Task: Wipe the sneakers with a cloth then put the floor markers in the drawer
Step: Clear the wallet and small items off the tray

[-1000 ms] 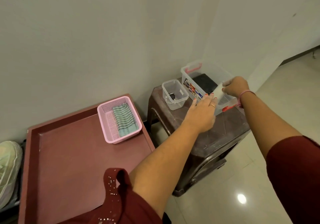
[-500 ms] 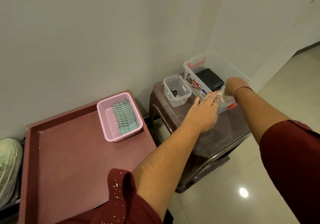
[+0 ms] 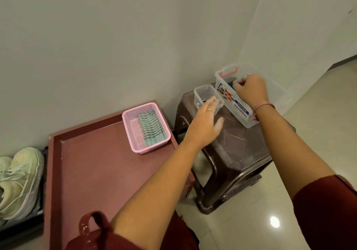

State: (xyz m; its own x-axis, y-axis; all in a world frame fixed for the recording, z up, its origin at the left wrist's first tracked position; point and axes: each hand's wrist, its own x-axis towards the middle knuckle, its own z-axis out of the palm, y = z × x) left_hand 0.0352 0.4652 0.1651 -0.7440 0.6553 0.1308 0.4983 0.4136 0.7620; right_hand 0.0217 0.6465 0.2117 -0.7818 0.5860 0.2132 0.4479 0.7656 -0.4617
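A pair of pale green sneakers (image 3: 18,182) sits on a low rack at the far left. A green striped cloth (image 3: 150,128) lies folded in a pink basket (image 3: 127,128). My left hand (image 3: 204,126) hovers open and palm down over the stool, its fingertips at the small clear container (image 3: 204,92). My right hand (image 3: 250,90) is curled over the large clear box (image 3: 234,105), fingers pinched inside near the red handle. Whatever it may hold is hidden. No floor marker is clearly visible.
The pink basket stands on a red rimmed tray table (image 3: 92,172) against the wall. The two clear containers stand on a dark brown plastic stool (image 3: 237,149) in the corner. Glossy tiled floor (image 3: 251,230) stretches to the right.
My right hand had a small white item over the box, lowered into the box, then shifted left toward the red handle. My left hand moved left from the box to the small container.
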